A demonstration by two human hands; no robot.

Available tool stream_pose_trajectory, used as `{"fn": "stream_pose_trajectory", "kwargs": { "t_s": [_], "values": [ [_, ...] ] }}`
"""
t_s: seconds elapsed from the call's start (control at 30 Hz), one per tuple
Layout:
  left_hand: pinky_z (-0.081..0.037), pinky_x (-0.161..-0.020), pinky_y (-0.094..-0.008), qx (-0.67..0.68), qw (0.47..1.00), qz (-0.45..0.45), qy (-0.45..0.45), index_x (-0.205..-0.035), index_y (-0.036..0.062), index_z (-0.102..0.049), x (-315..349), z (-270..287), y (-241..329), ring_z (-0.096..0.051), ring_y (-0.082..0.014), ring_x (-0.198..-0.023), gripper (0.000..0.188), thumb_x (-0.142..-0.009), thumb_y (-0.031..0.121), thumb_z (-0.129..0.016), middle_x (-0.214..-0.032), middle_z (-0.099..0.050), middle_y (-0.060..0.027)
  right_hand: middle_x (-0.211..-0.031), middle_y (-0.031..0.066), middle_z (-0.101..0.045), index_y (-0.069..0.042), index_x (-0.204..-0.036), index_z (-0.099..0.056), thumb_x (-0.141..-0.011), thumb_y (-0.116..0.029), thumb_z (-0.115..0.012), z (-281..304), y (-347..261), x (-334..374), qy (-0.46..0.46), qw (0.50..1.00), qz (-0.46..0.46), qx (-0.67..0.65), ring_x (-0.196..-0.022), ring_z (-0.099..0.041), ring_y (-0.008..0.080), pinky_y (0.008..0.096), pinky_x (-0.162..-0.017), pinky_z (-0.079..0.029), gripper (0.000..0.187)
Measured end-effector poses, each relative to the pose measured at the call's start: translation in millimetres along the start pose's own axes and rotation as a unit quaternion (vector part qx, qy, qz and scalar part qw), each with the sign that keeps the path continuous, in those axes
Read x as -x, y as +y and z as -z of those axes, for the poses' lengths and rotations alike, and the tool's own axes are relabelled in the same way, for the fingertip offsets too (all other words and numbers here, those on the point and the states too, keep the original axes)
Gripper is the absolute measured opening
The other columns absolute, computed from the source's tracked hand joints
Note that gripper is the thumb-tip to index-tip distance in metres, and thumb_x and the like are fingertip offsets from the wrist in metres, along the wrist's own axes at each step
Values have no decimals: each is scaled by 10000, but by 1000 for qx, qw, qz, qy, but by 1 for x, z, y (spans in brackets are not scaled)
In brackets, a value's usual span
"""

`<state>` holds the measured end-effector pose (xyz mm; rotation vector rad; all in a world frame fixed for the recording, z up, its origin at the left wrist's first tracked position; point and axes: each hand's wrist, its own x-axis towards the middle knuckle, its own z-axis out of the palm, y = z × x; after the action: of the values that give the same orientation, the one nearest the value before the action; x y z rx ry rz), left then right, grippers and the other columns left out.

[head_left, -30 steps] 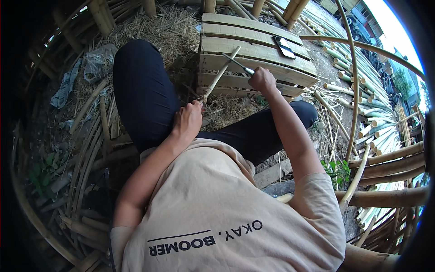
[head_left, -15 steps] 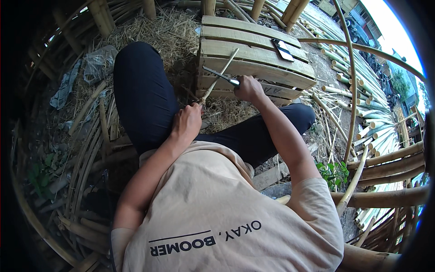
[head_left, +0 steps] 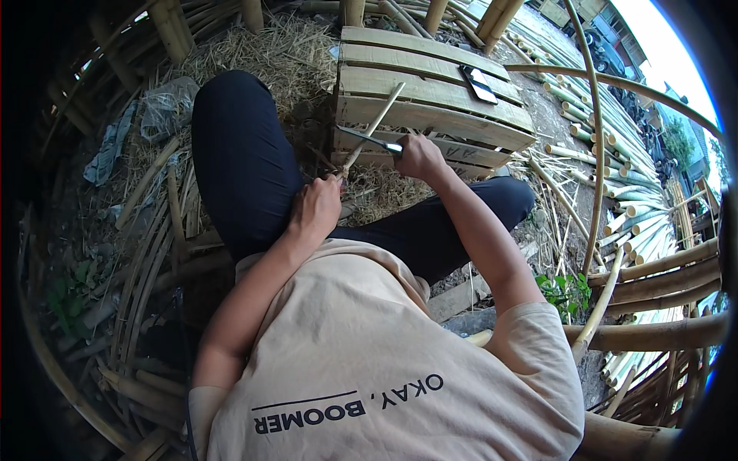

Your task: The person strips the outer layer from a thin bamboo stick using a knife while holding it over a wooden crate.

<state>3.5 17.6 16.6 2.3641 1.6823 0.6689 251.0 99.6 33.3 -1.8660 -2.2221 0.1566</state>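
A thin pale bamboo stick (head_left: pixel 381 117) slants up and away from my left hand (head_left: pixel 317 206), whose fingers are closed round its lower end beside my left thigh. My right hand (head_left: pixel 421 158) is wrapped round the handle of a knife (head_left: pixel 370 139). The blade points left and crosses the stick a little above my left hand. Whether its edge bites into the stick is too small to tell. The far end of the stick overlaps the front of a slatted wooden crate (head_left: pixel 415 81).
A phone (head_left: pixel 479 84) lies on the crate. Straw (head_left: pixel 265 58) and a plastic bag (head_left: pixel 167 107) cover ground at the left. Cut bamboo poles (head_left: pixel 638 192) are piled at the right, near a thick horizontal bamboo rail (head_left: pixel 653 336). Bamboo posts (head_left: pixel 171 31) stand at the back.
My right hand and the knife have shifted slightly down and left, bringing the blade closer to my left hand along the stick. My left hand has hardly moved.
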Motion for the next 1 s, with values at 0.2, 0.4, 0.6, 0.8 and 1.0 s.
{"fn": "stream_pose_trajectory", "kwargs": {
  "t_s": [0.2,0.4,0.6,0.8,1.0],
  "values": [
    [-566,-640,-506,-3,1000,0,2,-900,-6,-627,1,2,-2,-685,-434,-722,303,-1029,222,-475,-746,-671,-256,-907,247,-715,-52,-908,-749,-731,-177,-657,4,11,-14,33,996,-71,32,-867,-703,415,471,-809,-572,236],
    [-569,-625,-500,-9,1000,-4,7,-890,-9,-624,2,4,-1,-688,-428,-712,323,-1038,224,-457,-735,-669,-257,-947,246,-716,-28,-925,-748,-767,-183,-636,16,63,-29,90,980,-176,28,-907,-700,414,475,-824,-567,248],
    [-578,-613,-494,-1,1000,3,17,-884,-9,-624,0,-4,-3,-696,-416,-705,321,-1036,218,-457,-725,-673,-251,-911,268,-698,-20,-971,-723,-773,-219,-631,20,38,-17,-3,999,-49,-14,-886,-685,430,506,-822,-549,296],
    [-582,-615,-486,-2,1000,-1,21,-875,-4,-632,-2,-7,-2,-700,-412,-710,311,-1030,209,-467,-723,-675,-248,-884,250,-702,-33,-914,-736,-746,-197,-622,5,-6,-2,-35,999,40,-10,-885,-682,422,496,-839,-556,261],
    [-576,-620,-492,-16,1000,-1,21,-881,-3,-638,-2,-9,-6,-694,-421,-710,298,-1024,208,-483,-726,-673,-248,-902,247,-706,-25,-869,-743,-722,-172,-640,6,-10,-5,-25,1000,-14,3,-870,-691,416,480,-816,-569,232]
  ]
}}
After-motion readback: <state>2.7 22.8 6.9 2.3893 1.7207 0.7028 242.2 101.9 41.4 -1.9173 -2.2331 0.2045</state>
